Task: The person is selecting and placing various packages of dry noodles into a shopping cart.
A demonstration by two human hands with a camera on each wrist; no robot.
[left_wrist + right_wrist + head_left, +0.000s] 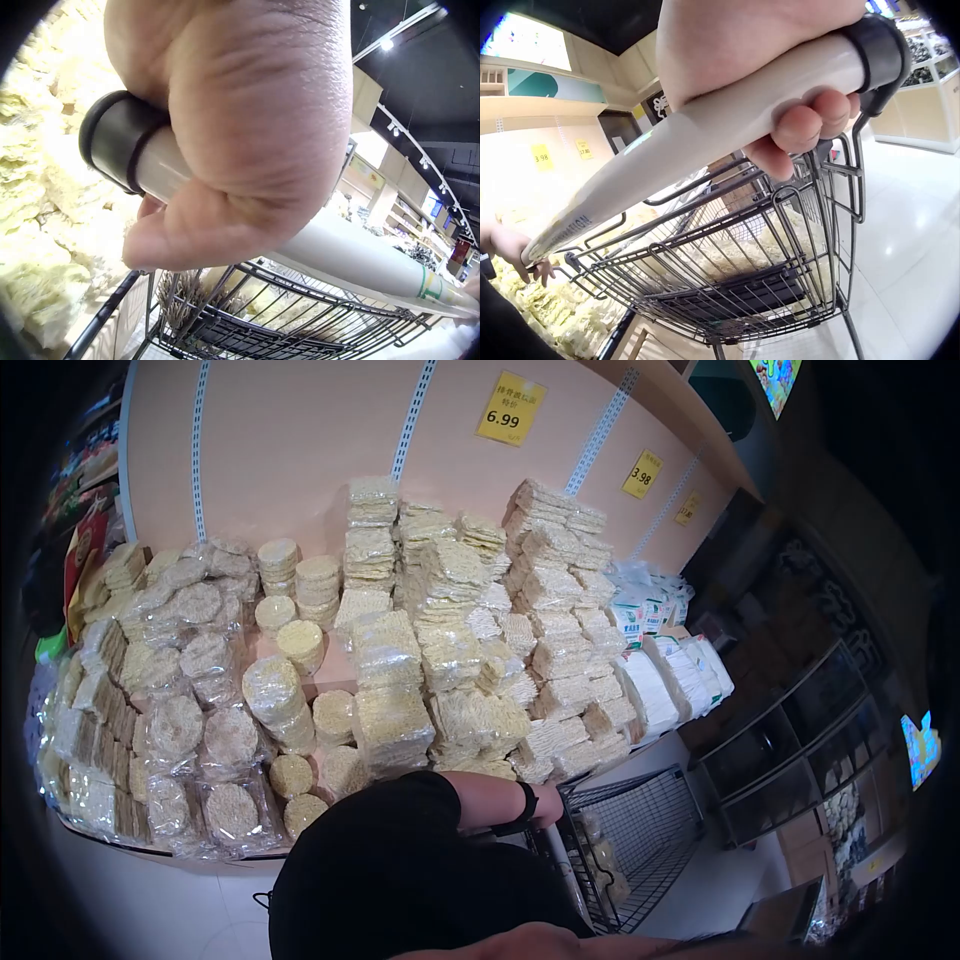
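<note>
Gripping the cart handle at both ends, the left hand wraps round it beside the black end cap, and the right hand curls round the far end, fingers underneath. The handle tops a wire cart parked just beside the display. Several noodle packs already lie in the basket, so some picking looks done. Neither hand is reaching for stock now. Stacked noodle bricks and round cakes fill the shelf, under yellow price tags.
</note>
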